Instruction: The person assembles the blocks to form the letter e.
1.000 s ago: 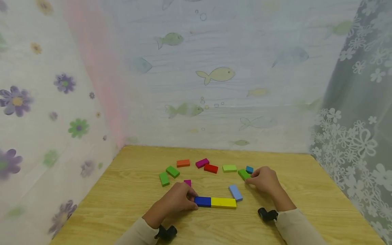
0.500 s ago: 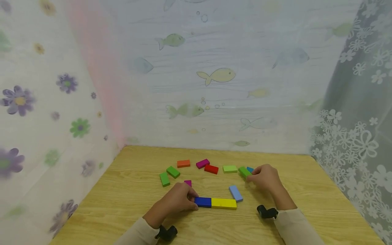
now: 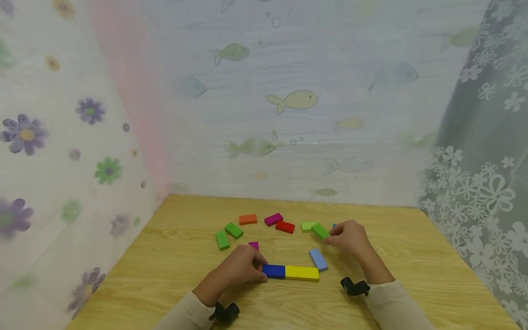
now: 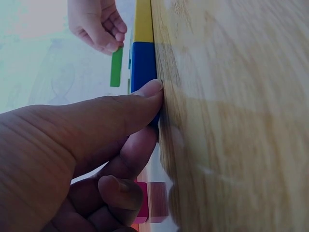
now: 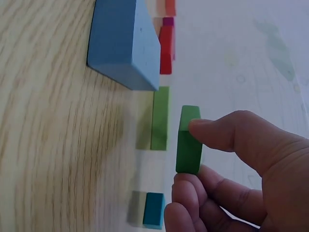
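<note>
My left hand (image 3: 241,266) pinches the left end of a dark blue block (image 3: 274,272), which lies flat on the table. A yellow block (image 3: 302,273) sits end to end with it on the right. Between thumb and fingers, my right hand (image 3: 351,238) holds a green block (image 5: 189,145) by one end, raised off the wood in the right wrist view. That block overlaps a light green block (image 3: 307,226) in the head view. A light blue block (image 3: 318,260) lies slanted by the yellow one's right end. A teal block (image 5: 154,210) is mostly hidden behind my right hand in the head view.
Farther back on the wooden table (image 3: 396,256) lie an orange block (image 3: 248,219), a magenta block (image 3: 273,220) and a red block (image 3: 285,227). Two green blocks (image 3: 233,230) rest at the left. Another magenta block (image 3: 253,245) shows partly behind my left hand. A patterned curtain (image 3: 297,137) closes the back.
My right hand has lifted the green block off the table and carried it a little to the left. The left hand stays at the dark blue block.
</note>
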The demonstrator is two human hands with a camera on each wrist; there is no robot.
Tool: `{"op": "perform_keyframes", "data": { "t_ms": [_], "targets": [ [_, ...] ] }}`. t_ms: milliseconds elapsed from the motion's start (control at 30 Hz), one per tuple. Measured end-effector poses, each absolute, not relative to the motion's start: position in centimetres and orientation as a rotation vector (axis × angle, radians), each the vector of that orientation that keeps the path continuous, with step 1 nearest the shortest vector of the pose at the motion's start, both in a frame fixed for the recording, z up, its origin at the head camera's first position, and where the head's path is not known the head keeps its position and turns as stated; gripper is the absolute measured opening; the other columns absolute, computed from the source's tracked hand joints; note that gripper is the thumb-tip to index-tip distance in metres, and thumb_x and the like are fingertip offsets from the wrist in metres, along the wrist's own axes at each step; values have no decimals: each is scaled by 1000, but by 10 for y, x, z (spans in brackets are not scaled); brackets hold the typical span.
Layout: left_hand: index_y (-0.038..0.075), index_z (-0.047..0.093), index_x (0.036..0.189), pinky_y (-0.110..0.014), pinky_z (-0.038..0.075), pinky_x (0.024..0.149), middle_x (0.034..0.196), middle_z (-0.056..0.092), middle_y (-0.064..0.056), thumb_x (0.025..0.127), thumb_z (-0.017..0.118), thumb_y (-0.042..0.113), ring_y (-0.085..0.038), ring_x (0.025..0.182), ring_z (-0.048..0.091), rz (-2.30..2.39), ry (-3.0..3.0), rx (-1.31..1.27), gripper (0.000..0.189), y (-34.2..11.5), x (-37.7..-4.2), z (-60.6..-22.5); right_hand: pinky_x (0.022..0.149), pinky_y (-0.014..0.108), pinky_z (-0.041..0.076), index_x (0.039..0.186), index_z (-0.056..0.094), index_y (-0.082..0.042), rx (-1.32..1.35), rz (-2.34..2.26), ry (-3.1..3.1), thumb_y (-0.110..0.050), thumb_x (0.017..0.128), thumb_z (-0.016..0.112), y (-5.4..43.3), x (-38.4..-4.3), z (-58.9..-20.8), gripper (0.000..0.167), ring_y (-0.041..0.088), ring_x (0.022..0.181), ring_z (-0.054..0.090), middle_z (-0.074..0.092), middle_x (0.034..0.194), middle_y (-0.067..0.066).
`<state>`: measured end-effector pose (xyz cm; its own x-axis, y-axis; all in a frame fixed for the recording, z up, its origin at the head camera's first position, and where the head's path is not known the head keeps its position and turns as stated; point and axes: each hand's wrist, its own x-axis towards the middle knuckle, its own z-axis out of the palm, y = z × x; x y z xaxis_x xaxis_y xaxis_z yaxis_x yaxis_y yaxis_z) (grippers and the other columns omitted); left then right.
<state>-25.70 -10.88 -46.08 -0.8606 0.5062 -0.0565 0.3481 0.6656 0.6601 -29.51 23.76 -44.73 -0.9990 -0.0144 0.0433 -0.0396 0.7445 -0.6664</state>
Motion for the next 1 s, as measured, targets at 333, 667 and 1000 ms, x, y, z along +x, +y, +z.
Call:
{"op": "perform_keyframes", "data": {
  "t_ms": [333,667,1000],
  "targets": [
    [12,83,105,-23,48,67,72,65,10,80,91,22,-6,71,56,973,2659,706,28,-109,-258,-462,70,34,57,103,80,-6,58,1165,-2877,-25,81,87,222,-292,-448,30,18,83,66,75,94,5],
    [12,83,105,-23,48,65,71,65,10,80,91,22,-6,70,56,982,2657,700,28,-109,-258,-462,74,34,57,102,80,-6,108,1146,-2883,-20,79,89,209,-295,-455,28,16,85,66,74,94,3],
    [13,83,104,-23,48,67,70,65,12,80,91,23,-4,70,56,966,2675,722,28,-109,-259,-463,78,34,59,105,80,-7,130,1188,-2881,-19,80,89,198,-292,-455,29,15,88,68,75,98,3]
  ]
}}
